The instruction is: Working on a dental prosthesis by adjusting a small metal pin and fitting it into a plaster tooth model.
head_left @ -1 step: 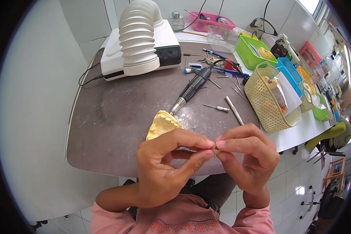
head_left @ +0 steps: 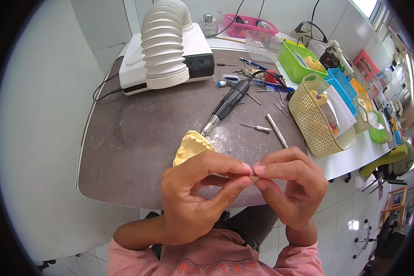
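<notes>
Between the fingertips of both hands, just past the table's near edge, is a small pale tooth-sized piece (head_left: 254, 178) with a dark reddish spot. My left hand (head_left: 191, 198) pinches its left side with thumb and forefinger. From the other side my right hand (head_left: 294, 188) grips it the same way, and the fingertips hide most of it. A yellow plaster dental model (head_left: 191, 146) with a row of teeth lies beyond my left hand, which partly covers it. The metal tip of a black rotary handpiece (head_left: 230, 101) rests close to the model.
A small screwdriver (head_left: 256, 127) and a metal rod (head_left: 277, 130) lie beyond my right hand. A white box with a ribbed hose (head_left: 165, 50) stands at the back left. Burs and pens lie scattered at the back. A beige basket (head_left: 315, 124) borders the right side, near a green basket (head_left: 294, 60).
</notes>
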A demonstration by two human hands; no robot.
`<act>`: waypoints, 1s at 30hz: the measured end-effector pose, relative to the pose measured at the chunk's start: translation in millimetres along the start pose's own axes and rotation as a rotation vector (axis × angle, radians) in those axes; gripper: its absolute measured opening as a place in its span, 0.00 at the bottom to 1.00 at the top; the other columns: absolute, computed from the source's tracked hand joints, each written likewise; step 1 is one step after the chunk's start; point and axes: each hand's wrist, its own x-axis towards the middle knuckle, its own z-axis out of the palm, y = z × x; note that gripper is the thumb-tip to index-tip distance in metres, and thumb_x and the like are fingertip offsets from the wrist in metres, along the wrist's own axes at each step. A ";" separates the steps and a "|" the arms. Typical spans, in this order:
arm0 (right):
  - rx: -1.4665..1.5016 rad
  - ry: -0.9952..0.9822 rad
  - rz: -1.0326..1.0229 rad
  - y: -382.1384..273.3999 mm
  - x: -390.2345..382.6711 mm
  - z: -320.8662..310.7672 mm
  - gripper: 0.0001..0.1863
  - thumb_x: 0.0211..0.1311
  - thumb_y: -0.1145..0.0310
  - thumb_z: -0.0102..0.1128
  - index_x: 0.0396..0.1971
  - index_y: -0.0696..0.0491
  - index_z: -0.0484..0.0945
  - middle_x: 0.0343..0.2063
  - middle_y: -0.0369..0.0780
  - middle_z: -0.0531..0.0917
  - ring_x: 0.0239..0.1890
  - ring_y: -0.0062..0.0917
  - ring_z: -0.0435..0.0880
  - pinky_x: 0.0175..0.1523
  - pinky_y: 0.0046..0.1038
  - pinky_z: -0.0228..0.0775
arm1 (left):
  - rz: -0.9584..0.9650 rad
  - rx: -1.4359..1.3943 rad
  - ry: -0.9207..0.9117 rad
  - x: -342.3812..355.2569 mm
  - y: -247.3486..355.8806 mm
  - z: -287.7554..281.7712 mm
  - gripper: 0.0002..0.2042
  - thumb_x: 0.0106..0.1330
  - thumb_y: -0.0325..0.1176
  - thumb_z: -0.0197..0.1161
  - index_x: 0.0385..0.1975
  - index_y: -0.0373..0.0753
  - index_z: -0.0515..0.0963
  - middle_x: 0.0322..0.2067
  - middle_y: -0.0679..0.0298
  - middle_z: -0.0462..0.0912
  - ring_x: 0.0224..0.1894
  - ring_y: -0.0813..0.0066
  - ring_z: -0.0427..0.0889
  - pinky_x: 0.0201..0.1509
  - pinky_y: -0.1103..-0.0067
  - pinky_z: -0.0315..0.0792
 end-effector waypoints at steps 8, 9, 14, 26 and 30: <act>0.401 0.081 0.317 2.4 -14.0 20.3 0.10 0.58 0.84 0.71 0.40 0.65 0.84 0.37 0.47 0.88 0.40 0.26 0.89 0.47 0.25 0.81 | 0.335 0.410 -0.021 -1.0 -5.7 -11.0 0.12 0.58 0.16 0.73 0.41 0.33 0.85 0.36 0.55 0.84 0.35 0.74 0.85 0.37 0.81 0.80; 0.518 0.147 0.410 2.8 -15.3 24.0 0.10 0.59 0.83 0.70 0.41 0.65 0.84 0.38 0.47 0.88 0.41 0.25 0.89 0.48 0.25 0.81 | 0.361 0.444 -0.001 -0.7 -7.2 -10.3 0.12 0.56 0.16 0.73 0.40 0.34 0.85 0.35 0.56 0.84 0.33 0.74 0.85 0.34 0.82 0.79; 0.635 0.134 0.431 6.2 -17.3 23.4 0.11 0.63 0.82 0.69 0.44 0.66 0.82 0.40 0.47 0.88 0.42 0.25 0.88 0.49 0.24 0.82 | 0.370 0.506 0.081 0.0 -7.3 -3.1 0.13 0.55 0.18 0.75 0.40 0.35 0.85 0.34 0.58 0.83 0.29 0.76 0.84 0.28 0.82 0.76; 1.036 0.096 0.682 19.2 -8.0 16.4 0.10 0.68 0.76 0.65 0.45 0.64 0.77 0.39 0.51 0.88 0.37 0.29 0.90 0.46 0.29 0.84 | 0.226 0.925 0.175 -17.6 17.4 -42.0 0.29 0.46 0.29 0.84 0.52 0.39 0.81 0.44 0.60 0.80 0.44 0.68 0.80 0.45 0.73 0.75; 1.039 0.058 0.734 22.5 -3.8 15.2 0.11 0.68 0.76 0.65 0.46 0.62 0.77 0.39 0.50 0.88 0.37 0.29 0.90 0.43 0.28 0.84 | 0.022 1.032 0.110 -21.1 9.3 -46.7 0.30 0.42 0.28 0.83 0.50 0.39 0.81 0.46 0.59 0.81 0.47 0.60 0.81 0.51 0.70 0.76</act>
